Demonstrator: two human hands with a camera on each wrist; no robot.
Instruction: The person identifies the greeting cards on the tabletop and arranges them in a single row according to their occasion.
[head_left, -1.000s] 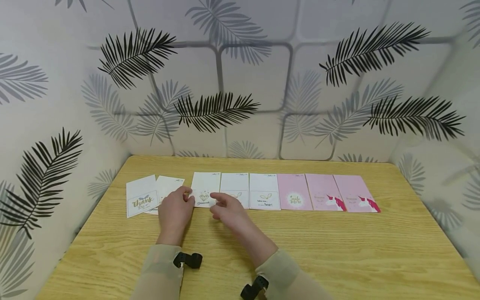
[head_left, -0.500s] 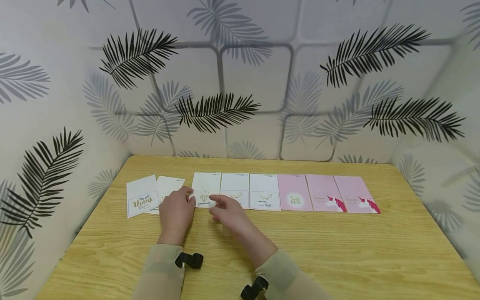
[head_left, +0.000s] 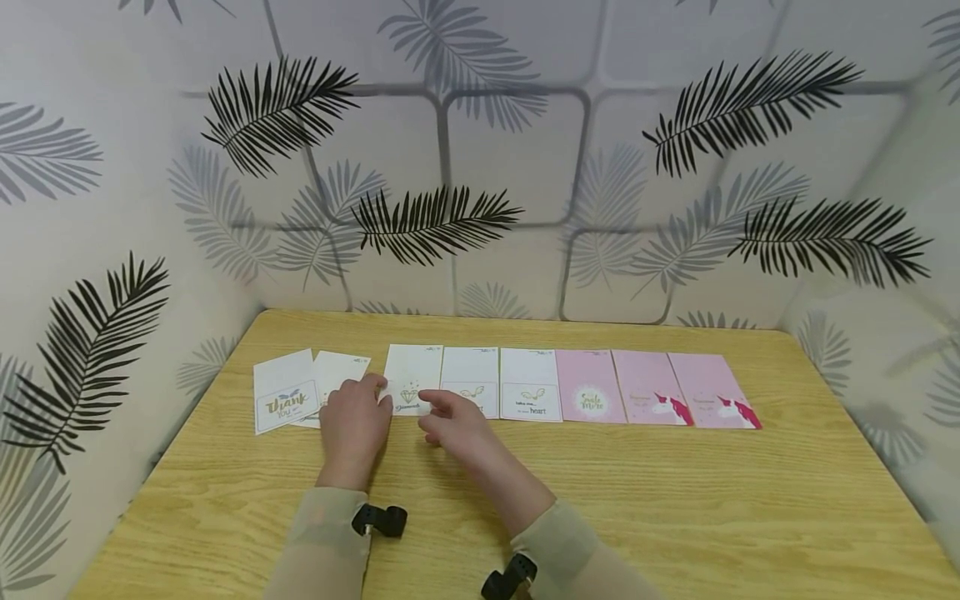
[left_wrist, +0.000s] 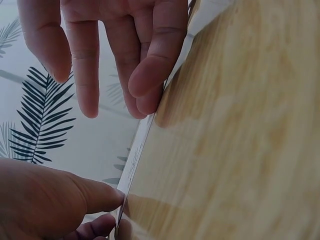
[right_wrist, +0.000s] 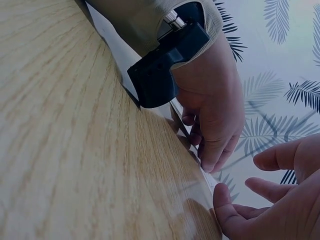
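A white card with a gold diamond print [head_left: 414, 375] lies flat on the wooden table, between my hands in the head view. My left hand [head_left: 354, 429] rests at its left edge, its thumb touching the card. The hand partly covers a similar white card [head_left: 339, 363] on its left. My right hand [head_left: 461, 425] is at the lower right corner of the diamond card, fingers loosely bent and apart. In the left wrist view the left thumb [left_wrist: 102, 196] meets the card's edge. In the right wrist view the right hand [right_wrist: 285, 205] has a fingertip by the edge.
A "Thank you" card [head_left: 285, 396] lies far left, overlapping its neighbour. To the right run two white wing-print cards, the outer one [head_left: 530, 383] plain to see, a pink "Smile More" card [head_left: 590, 387] and two pink unicorn cards [head_left: 712, 387]. A leaf-patterned wall [head_left: 510, 267] stands behind.
Both hands hold almost the same place, and the cards lie as before. Only a slight shift of the head view is visible.
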